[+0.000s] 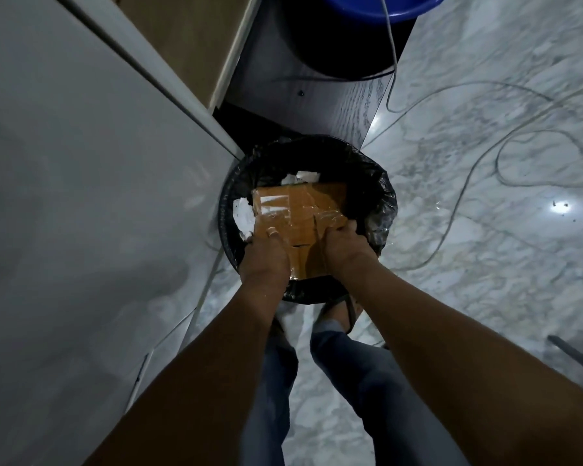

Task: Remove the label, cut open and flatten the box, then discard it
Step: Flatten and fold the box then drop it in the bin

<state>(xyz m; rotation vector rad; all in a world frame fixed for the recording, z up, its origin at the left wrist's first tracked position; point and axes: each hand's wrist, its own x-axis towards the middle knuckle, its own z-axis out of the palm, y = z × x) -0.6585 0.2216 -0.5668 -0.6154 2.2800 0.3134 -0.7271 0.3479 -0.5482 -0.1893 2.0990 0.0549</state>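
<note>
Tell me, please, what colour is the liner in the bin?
Black; the liner shows best in the head view, its only view.

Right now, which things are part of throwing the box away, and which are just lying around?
Part of the job:
- flattened cardboard box
- left hand and right hand, both holding the box
- black-lined bin

Just lying about:
- white cables on the floor
- blue tub
- dark cabinet
</note>
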